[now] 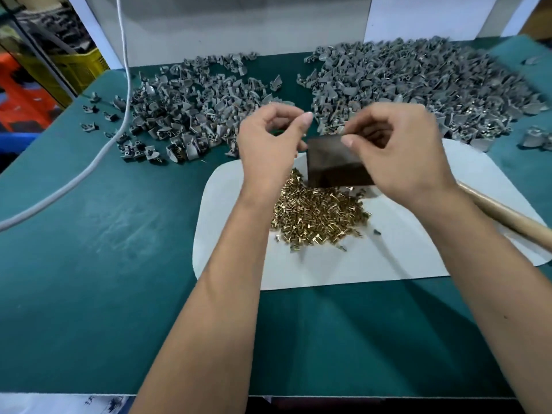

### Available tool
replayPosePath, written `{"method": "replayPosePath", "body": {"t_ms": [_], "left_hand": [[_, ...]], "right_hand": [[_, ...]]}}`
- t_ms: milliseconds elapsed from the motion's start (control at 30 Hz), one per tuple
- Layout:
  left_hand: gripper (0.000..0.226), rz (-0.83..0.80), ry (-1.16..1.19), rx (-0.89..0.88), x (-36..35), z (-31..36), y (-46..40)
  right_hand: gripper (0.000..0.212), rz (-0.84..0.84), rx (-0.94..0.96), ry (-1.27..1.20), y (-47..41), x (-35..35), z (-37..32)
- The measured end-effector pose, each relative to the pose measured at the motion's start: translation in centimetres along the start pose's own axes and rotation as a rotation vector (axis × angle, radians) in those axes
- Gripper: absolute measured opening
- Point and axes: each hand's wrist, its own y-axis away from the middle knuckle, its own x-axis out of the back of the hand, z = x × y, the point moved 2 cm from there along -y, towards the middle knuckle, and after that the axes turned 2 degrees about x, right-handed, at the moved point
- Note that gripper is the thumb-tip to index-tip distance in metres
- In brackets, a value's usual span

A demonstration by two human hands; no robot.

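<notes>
Head-worn wide-angle view, facing forward and down, close above table (89, 279), left hand (268, 147), right hand (397, 150) central

Teal tabletop (89, 234), white mat (388, 258), brass-gold pins (316, 216), grey parts (185, 115), a dark, perhaps brownish block (331, 165).

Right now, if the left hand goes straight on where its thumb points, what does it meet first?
Probably the right hand, which pinches the dark block; a narrow gap separates it from the left hand. Depth unclear.
</notes>
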Motion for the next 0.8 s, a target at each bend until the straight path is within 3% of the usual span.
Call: {"method": "replayPosePath", "body": {"t_ms": [333, 533, 800], "left_hand": [[0.02, -0.292, 0.367, 0.076, -2.4, -0.5, 1.4], [0.02, -0.365, 0.33, 0.048, -2.5, -0.5, 1.4], [0.022, -0.451, 0.293, 0.037, -2.4, -1.0, 1.2]], "right_hand": [[0.021, 0.152, -0.058, -0.188, 0.4, 1.0, 3.2], [0.022, 0.135, 0.088, -0.202, 1.1, 0.7, 2.0], [0.024, 0.127, 0.072, -0.191, 1.1, 0.6, 2.2]]}}
